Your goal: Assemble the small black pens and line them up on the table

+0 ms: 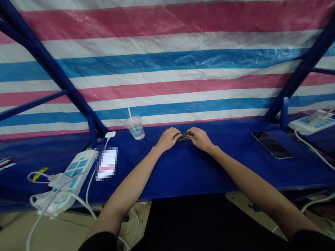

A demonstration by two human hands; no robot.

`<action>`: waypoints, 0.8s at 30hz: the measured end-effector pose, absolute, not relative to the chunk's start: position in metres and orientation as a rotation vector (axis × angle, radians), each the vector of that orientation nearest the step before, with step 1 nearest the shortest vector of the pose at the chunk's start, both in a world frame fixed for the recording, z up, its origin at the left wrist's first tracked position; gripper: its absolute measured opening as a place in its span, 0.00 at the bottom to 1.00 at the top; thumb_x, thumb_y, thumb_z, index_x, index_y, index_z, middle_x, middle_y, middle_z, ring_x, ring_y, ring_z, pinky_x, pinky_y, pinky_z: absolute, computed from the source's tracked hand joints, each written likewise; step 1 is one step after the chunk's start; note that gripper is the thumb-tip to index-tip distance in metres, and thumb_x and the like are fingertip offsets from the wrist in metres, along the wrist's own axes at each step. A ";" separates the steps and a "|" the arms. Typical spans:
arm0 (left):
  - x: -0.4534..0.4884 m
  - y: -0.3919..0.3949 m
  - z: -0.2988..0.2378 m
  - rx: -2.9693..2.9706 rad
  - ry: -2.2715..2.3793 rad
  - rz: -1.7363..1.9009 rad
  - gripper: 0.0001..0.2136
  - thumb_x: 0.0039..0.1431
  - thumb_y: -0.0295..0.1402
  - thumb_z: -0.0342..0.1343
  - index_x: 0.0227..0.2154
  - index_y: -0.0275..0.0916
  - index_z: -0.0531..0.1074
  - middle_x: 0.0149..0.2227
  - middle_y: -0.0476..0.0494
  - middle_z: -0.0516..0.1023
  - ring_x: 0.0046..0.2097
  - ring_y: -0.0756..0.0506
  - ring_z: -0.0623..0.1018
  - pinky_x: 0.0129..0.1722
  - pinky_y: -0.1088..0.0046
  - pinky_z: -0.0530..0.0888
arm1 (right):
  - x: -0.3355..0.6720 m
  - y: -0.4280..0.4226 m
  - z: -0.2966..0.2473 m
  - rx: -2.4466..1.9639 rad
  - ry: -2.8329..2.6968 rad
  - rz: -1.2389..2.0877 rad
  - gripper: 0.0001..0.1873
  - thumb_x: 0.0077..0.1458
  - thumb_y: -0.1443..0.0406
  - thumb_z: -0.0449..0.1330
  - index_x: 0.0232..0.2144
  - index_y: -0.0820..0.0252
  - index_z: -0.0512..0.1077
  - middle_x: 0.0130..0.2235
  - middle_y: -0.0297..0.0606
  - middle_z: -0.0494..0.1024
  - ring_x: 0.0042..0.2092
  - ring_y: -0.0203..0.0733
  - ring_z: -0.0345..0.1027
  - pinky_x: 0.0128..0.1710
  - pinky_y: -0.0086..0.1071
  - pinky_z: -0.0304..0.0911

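Observation:
My left hand (170, 138) and my right hand (199, 137) meet near the back of the blue table (187, 173). Between them lies a small cluster of dark, slim, stick-like pieces (182, 137), with a glint of metal or grey. The fingers of both hands are bent and closed on its two ends. Most of the cluster is covered by the fingers, and its exact kind is too small to make out. It is low over the tabletop or resting on it; I cannot tell which.
Left of my hands stands a clear plastic cup (135, 128) with a straw. A blurred bright screen (107, 163), a white charger (110, 135) and a corded power strip (71, 175) lie further left. To the right are a dark phone (272, 144) and another power strip (313, 122). Blue frame bars (49, 68) flank the table.

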State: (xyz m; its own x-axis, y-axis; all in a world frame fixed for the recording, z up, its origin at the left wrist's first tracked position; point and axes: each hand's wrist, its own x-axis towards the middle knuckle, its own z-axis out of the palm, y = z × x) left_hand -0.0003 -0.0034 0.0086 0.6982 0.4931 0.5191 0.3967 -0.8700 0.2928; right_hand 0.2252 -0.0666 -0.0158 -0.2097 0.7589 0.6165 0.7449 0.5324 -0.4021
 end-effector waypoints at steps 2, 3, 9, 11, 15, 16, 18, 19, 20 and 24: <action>0.000 -0.003 0.009 2.753 0.709 0.891 0.13 0.74 0.39 0.49 0.41 0.40 0.77 0.40 0.41 0.79 0.46 0.42 0.76 0.50 0.60 0.73 | 0.225 -0.067 -0.016 -1.220 -1.972 0.022 0.05 0.64 0.68 0.59 0.41 0.56 0.74 0.41 0.40 0.79 0.43 0.45 0.72 0.46 0.37 0.65; 0.000 -0.003 0.009 2.752 0.724 0.881 0.12 0.73 0.40 0.51 0.44 0.40 0.77 0.42 0.42 0.79 0.46 0.42 0.76 0.50 0.60 0.73 | 0.224 -0.067 -0.016 -1.217 -1.973 0.020 0.05 0.64 0.68 0.59 0.41 0.56 0.74 0.41 0.40 0.79 0.42 0.45 0.72 0.46 0.37 0.65; 0.000 -0.003 0.008 2.792 0.709 0.825 0.13 0.75 0.39 0.48 0.45 0.40 0.76 0.45 0.41 0.80 0.48 0.41 0.76 0.52 0.59 0.73 | 0.224 -0.066 -0.016 -1.220 -1.974 0.017 0.06 0.64 0.68 0.58 0.41 0.56 0.74 0.40 0.40 0.79 0.42 0.45 0.72 0.45 0.37 0.65; 0.001 -0.003 0.008 2.797 0.699 0.805 0.13 0.74 0.40 0.49 0.46 0.41 0.76 0.46 0.41 0.80 0.49 0.41 0.76 0.53 0.58 0.72 | 0.224 -0.066 -0.016 -1.215 -1.981 0.026 0.06 0.64 0.68 0.58 0.41 0.56 0.75 0.41 0.40 0.79 0.42 0.45 0.72 0.46 0.37 0.65; 0.001 -0.004 0.009 2.777 0.750 0.822 0.12 0.72 0.40 0.53 0.50 0.41 0.74 0.47 0.40 0.79 0.49 0.41 0.76 0.52 0.59 0.73 | 0.224 -0.066 -0.016 -1.203 -1.979 0.045 0.06 0.65 0.68 0.58 0.42 0.56 0.75 0.41 0.41 0.79 0.43 0.45 0.72 0.46 0.37 0.65; 0.002 -0.004 0.009 2.783 0.733 0.816 0.12 0.73 0.39 0.51 0.48 0.40 0.75 0.45 0.40 0.79 0.48 0.41 0.76 0.51 0.60 0.73 | 0.224 -0.066 -0.016 -1.198 -1.981 0.045 0.06 0.65 0.68 0.58 0.42 0.56 0.75 0.41 0.41 0.79 0.43 0.45 0.72 0.46 0.37 0.65; 0.002 -0.003 0.009 2.799 0.694 0.804 0.14 0.75 0.37 0.46 0.42 0.39 0.76 0.42 0.41 0.79 0.46 0.41 0.75 0.50 0.60 0.72 | 0.224 -0.066 -0.016 -1.185 -1.992 0.042 0.06 0.65 0.68 0.58 0.42 0.56 0.75 0.41 0.41 0.79 0.43 0.45 0.72 0.46 0.37 0.65; 0.002 -0.002 0.009 2.806 0.688 0.802 0.15 0.76 0.37 0.44 0.40 0.39 0.75 0.41 0.41 0.78 0.45 0.41 0.75 0.50 0.60 0.72 | 0.224 -0.067 -0.016 -1.179 -1.999 0.040 0.06 0.65 0.67 0.58 0.43 0.56 0.75 0.41 0.41 0.79 0.43 0.45 0.72 0.46 0.37 0.65; 0.002 -0.002 0.009 2.812 0.694 0.803 0.16 0.76 0.37 0.43 0.39 0.38 0.75 0.40 0.41 0.78 0.45 0.42 0.74 0.49 0.60 0.72 | 0.224 -0.067 -0.016 -1.173 -2.003 0.037 0.07 0.66 0.67 0.58 0.43 0.56 0.75 0.41 0.41 0.79 0.43 0.45 0.72 0.46 0.37 0.65; 0.002 -0.001 0.009 2.821 0.743 0.812 0.15 0.76 0.37 0.44 0.38 0.38 0.74 0.39 0.41 0.78 0.44 0.42 0.74 0.48 0.62 0.72 | 0.226 -0.066 -0.015 -1.170 -1.991 0.027 0.09 0.67 0.68 0.56 0.44 0.56 0.76 0.42 0.41 0.79 0.44 0.45 0.73 0.46 0.36 0.65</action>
